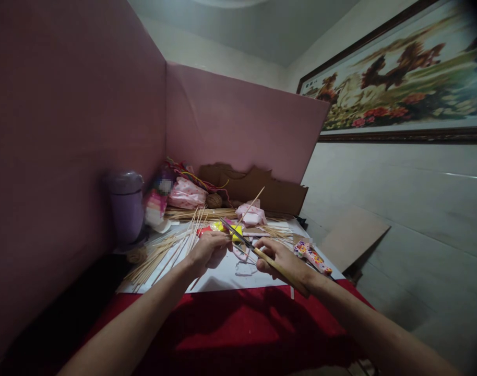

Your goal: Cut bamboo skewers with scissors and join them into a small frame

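Note:
My left hand [212, 250] is closed, with its fingertips pinching a thin bamboo stick [254, 200] that slants up to the right. My right hand [282, 258] is wrapped round a cutting tool [275, 265] with a long yellowish handle and a narrow dark blade. The blade crosses close to the stick, just beside my left fingertips; I cannot tell whether they touch. Behind the blade lie a yellow packet [237, 233] and a red piece [203, 231]. Small white scraps [245, 268] rest on the white sheet below the tool.
Loose bamboo sticks [160, 261] spread over the white board [218, 282] at left. A purple bin [127, 209], pink packages [187, 193], a twine ball [214, 200] and torn cardboard [258, 183] stand behind. A flower-patterned object [312, 256] lies at right. Red cloth [223, 324] covers the near edge.

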{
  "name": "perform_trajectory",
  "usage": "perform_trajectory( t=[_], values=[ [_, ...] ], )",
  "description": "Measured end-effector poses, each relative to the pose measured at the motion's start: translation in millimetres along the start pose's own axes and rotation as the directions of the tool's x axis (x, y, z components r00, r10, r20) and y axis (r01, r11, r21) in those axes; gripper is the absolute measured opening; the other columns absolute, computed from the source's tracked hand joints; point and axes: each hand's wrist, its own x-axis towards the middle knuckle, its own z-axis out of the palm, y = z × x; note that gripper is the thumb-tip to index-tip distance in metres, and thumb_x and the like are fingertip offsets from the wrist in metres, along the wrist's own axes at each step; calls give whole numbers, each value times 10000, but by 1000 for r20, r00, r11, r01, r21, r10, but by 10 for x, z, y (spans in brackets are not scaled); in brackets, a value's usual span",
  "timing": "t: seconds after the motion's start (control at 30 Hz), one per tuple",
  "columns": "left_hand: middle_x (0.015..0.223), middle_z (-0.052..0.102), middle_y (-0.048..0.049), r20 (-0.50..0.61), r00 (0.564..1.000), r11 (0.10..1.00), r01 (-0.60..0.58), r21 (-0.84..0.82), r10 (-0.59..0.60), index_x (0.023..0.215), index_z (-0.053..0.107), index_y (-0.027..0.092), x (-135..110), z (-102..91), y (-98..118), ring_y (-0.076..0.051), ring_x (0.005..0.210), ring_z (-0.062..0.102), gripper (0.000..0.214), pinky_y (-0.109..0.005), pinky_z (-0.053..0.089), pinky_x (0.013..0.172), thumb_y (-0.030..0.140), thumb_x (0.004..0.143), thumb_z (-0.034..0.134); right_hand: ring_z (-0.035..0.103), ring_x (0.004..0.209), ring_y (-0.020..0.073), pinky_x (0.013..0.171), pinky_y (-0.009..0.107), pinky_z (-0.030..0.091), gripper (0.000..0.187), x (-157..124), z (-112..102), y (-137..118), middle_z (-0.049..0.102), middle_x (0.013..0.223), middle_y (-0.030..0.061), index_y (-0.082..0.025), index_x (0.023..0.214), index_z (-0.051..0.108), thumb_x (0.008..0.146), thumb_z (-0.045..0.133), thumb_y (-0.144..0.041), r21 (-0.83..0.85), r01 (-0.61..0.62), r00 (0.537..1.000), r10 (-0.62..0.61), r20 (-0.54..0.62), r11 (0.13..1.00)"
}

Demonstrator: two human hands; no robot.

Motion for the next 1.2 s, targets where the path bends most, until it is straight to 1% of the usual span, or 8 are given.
perform_trajectory(
  t=[0.17,0.27,0.4,0.6,0.8,1.03,1.13,1.2],
  values=[
    [377,240,104,-9,1000,1000,14,10,-14,564,524,135,-1,-7,6,-12,302,141,200,-155,67,294,303,655,582,468,531,99,490,215,379,468,8,17,-5,547,658,-30,-194,902,485,681,628,-581,-20,1,1000,-1,1,1000],
    [380,233,106,-10,1000,1000,15,24,-15,570,526,136,-4,-1,10,-12,308,132,191,-156,64,295,299,656,573,475,559,111,508,217,363,476,10,23,-5,552,656,-28,-191,907,490,679,627,-585,-51,23,1000,-23,-10,998],
    [376,236,104,-21,1000,996,-21,81,23,579,540,130,-8,12,3,-12,307,135,177,-155,68,298,284,664,563,474,598,119,538,217,351,435,10,33,11,568,675,-26,-192,903,493,691,649,-539,-105,48,998,-51,-28,993],
    [349,230,107,-25,999,997,-20,71,22,570,541,130,-1,5,4,-15,295,139,212,-158,73,296,312,674,575,491,597,116,545,217,374,402,26,75,53,572,690,-14,-188,874,475,717,629,-524,-56,64,997,-66,-40,996],
    [341,249,102,-34,999,996,-24,90,27,559,536,128,-5,0,21,-12,292,144,240,-157,74,300,330,680,585,528,631,135,579,236,405,377,22,97,26,577,694,-21,-202,844,458,707,649,-496,-15,45,998,-45,-39,999],
    [345,257,100,-34,998,994,-49,98,53,566,538,131,3,-36,19,-14,291,146,222,-166,68,309,320,669,593,528,616,145,547,235,388,444,1,116,-58,576,667,-23,-205,792,452,649,673,-563,12,22,998,-21,-66,1000],
    [357,253,101,-29,997,988,-63,143,68,584,543,136,17,-61,-7,-21,303,135,235,-181,64,326,344,686,580,550,627,155,553,241,398,459,-3,133,-63,583,667,-21,-207,777,449,624,689,-567,35,9,997,-7,-78,999],
    [378,286,87,-41,991,968,-113,222,126,595,554,137,24,-61,-37,-33,323,170,256,-190,96,347,365,714,552,550,625,154,550,239,396,454,-8,144,-61,580,659,-25,-207,771,453,615,701,-554,34,4,996,-1,-90,999]
  ],
)
